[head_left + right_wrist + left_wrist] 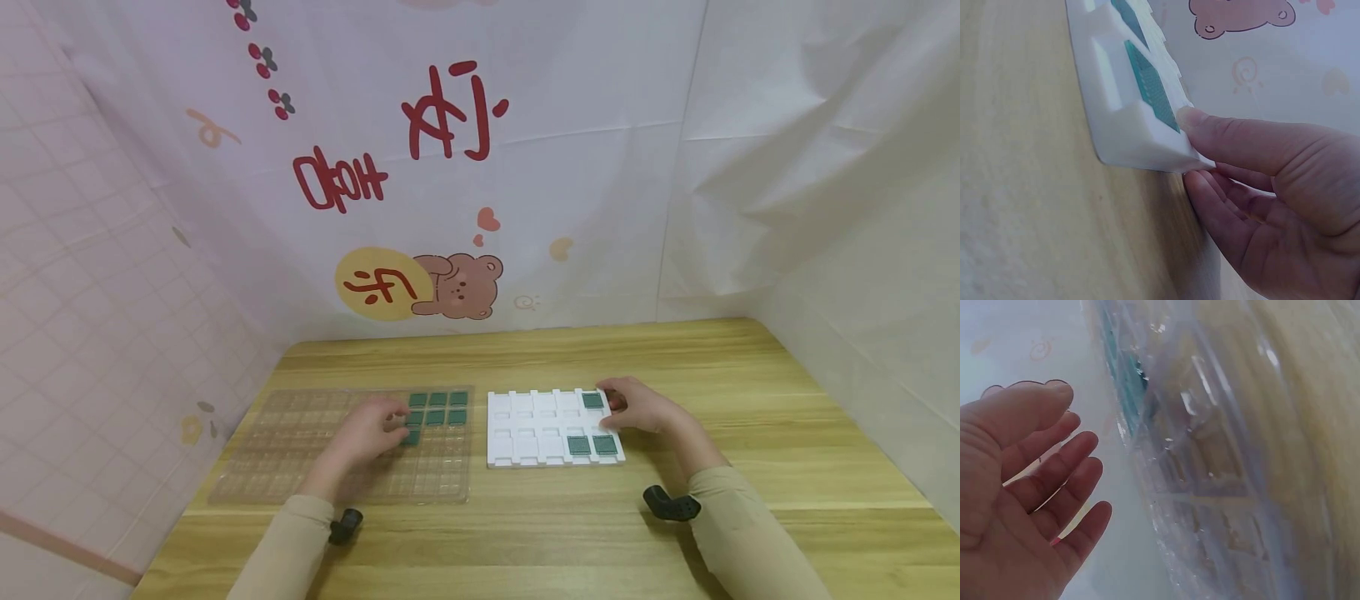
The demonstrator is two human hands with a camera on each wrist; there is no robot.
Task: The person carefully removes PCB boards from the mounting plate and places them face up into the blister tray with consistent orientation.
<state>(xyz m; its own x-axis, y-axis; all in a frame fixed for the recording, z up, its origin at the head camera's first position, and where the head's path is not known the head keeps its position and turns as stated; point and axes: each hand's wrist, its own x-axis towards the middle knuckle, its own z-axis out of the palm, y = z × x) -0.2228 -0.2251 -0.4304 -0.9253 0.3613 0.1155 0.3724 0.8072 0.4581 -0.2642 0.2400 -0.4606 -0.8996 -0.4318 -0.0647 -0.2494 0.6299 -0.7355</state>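
My left hand [369,429] hovers over the clear plastic tray [300,467], beside several small green circuit boards [437,417] in its right part. Nothing is between its loosely bent fingers in the left wrist view. With thumb above and fingers along the side, my right hand [639,406] grips the right end of a white slotted tray [1141,147]. That tray holds three green boards: one in the far right slot [592,401] and two in the near row [592,445]. In the left wrist view the green pieces [1124,372] are blurred through the plastic.
Both trays lie on a wooden table [555,533], with a narrow gap between them. White printed cloth [585,167] hangs behind the table and along both sides. Dark wrist devices [671,504] sit by both sleeves.
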